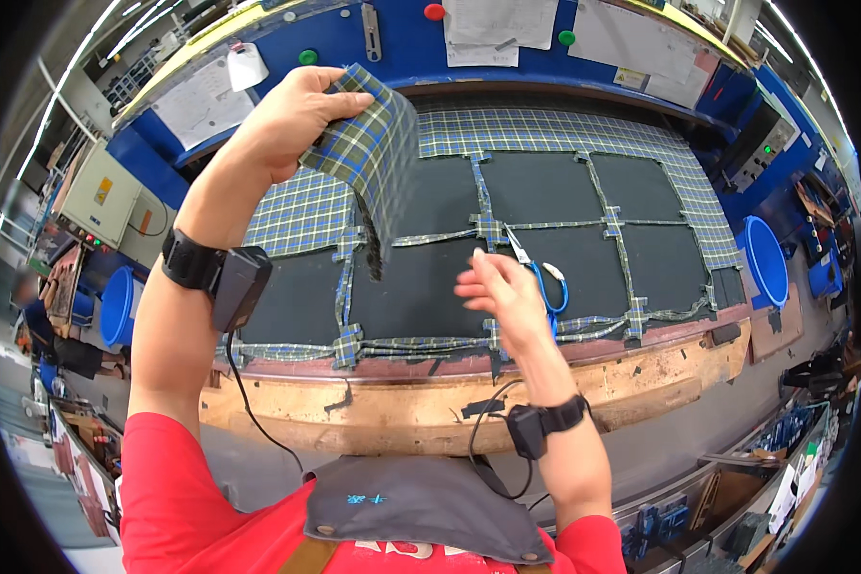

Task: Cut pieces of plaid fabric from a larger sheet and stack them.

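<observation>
My left hand (306, 110) is raised over the left of the table, its fingers pinching the top of a cut plaid fabric piece (378, 143) in green, blue and white. The piece hangs down, its lower end blurred. Lower and to the right, my right hand (502, 297) has its fingers apart with nothing seen in them. Close beside it are scissors (552, 287) with blue handles, partly hidden by the hand and wrist. Under both hands lies plaid cloth (550, 124) with large rectangular openings, dark surface showing through, and narrow plaid strips between.
The wooden table edge (430, 407) runs in front of me, with dark scraps on it. A blue machine frame (411, 48) with buttons and papers stands behind. Control boxes (100, 196) and blue tubs (767, 260) flank the table. Another person (48, 330) is at far left.
</observation>
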`<state>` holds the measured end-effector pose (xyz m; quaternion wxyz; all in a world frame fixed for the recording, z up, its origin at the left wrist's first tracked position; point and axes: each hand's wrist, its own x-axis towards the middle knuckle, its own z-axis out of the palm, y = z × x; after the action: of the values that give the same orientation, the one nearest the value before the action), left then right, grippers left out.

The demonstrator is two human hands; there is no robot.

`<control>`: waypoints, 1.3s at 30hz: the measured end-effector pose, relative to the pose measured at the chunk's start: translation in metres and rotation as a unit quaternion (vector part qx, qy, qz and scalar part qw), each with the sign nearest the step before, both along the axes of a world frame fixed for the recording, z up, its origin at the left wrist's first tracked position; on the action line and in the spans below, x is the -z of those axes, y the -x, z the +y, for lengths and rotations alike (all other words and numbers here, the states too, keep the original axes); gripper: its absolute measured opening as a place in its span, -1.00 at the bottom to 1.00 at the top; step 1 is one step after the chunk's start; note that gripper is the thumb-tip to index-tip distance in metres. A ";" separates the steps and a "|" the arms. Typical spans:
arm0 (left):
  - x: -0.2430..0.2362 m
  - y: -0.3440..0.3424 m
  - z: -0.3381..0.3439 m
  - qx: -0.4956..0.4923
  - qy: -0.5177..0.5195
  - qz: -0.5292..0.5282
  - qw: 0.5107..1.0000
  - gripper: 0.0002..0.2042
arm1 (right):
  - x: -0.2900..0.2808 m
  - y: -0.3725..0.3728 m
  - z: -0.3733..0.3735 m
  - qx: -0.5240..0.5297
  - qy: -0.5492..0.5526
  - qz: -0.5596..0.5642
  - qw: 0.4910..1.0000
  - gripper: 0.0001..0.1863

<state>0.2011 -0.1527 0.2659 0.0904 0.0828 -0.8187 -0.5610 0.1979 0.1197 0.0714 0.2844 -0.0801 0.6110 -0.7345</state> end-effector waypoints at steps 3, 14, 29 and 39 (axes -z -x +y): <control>-0.018 -0.033 0.010 0.009 -0.045 0.010 0.999 -0.82 | 0.023 -0.011 -0.022 -0.081 0.220 -0.253 0.938 0.17; 0.141 -0.167 -0.030 -0.054 -0.313 -0.153 0.936 -0.72 | 0.019 -0.053 -0.008 -0.004 0.117 -0.108 0.987 -0.66; 0.295 -0.190 -0.082 -0.176 -0.219 -0.055 0.958 -0.68 | 0.092 -0.022 -0.100 0.055 -0.307 0.126 0.942 -0.65; 0.250 -0.193 -0.090 -0.143 -0.109 -0.129 0.975 -0.50 | 0.059 -0.048 -0.104 0.023 -0.512 0.323 0.796 -0.68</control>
<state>0.3940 -0.2424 0.0160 0.0537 0.2804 -0.7368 -0.6129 0.2459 0.0153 0.0121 0.0530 -0.1408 0.9559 -0.2523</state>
